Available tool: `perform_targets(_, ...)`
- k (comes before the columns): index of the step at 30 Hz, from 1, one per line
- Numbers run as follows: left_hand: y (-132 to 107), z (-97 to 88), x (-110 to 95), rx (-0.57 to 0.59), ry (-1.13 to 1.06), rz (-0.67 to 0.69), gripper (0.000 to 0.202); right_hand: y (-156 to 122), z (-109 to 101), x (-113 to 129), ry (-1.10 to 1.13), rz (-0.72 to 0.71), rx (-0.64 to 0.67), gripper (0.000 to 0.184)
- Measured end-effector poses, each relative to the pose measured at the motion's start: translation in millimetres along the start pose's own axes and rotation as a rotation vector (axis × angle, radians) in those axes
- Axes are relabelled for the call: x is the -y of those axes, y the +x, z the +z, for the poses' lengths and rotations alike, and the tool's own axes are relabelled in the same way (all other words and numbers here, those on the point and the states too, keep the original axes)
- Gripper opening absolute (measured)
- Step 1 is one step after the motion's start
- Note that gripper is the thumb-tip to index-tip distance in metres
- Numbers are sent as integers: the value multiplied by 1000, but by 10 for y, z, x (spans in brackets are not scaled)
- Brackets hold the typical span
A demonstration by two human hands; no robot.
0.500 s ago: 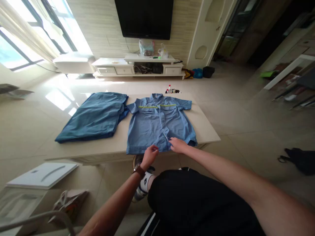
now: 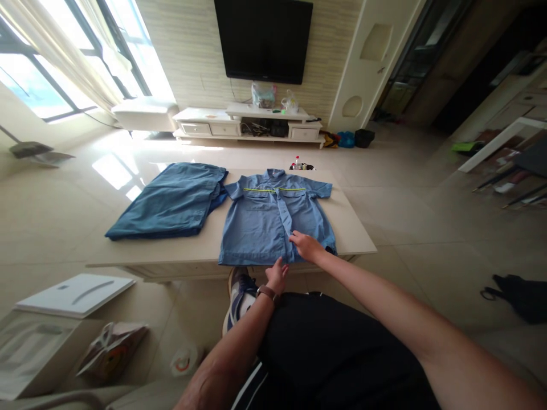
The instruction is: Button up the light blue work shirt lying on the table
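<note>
A blue short-sleeved work shirt (image 2: 273, 219) with a yellow-green stripe across the chest lies spread flat, buttoned side up, on a pale table (image 2: 200, 250). My right hand (image 2: 306, 247) lies on the shirt's lower front, near the placket. My left hand (image 2: 277, 274), with a brown-strapped watch on its wrist, is at the shirt's bottom hem, its fingers apart. Folded blue work trousers (image 2: 166, 202) lie to the left of the shirt.
A small bottle (image 2: 296, 164) and dark items stand at the table's far edge. My black-clad legs and a sneaker (image 2: 239, 299) are below the near edge. A white board (image 2: 76, 295) and a plastic bag (image 2: 113, 352) lie to the lower left.
My left hand has opened and dropped slightly toward the table's near edge. My right hand has shifted little on the shirt. The whole view has tilted slightly as my head moved.
</note>
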State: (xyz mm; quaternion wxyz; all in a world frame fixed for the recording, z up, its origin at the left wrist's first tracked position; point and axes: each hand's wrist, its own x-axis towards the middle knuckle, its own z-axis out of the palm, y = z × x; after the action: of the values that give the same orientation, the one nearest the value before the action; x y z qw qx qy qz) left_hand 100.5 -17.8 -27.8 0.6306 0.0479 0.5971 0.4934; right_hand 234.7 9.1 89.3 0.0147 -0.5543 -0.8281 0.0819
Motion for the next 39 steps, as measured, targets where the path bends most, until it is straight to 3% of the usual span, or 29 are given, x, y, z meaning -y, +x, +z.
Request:
perform_targets(6,7,-24,8,30,-142,35,18,-67,11,89,-99,-121,11,44)
perform_targets(15,-38,-86,9,111,-140,-105,7,-112,114,20,-123,-267,88,33)
perform_targets(20,-64,-102,-8,148,-115,-106,9,-100,112,44,-78,-209,2,52)
perform_targets(24,-66,-101,-14,163,-92,-113,15,-77,139,66,-80,-149,-6,44)
perform_targets(33,-11,-159,21,120,-34,-127,22,-103,130,41,-124,-253,37,33)
perform_targets(39,-1,-154,27,156,-43,-108,9,-117,95,46,-153,-273,46,29)
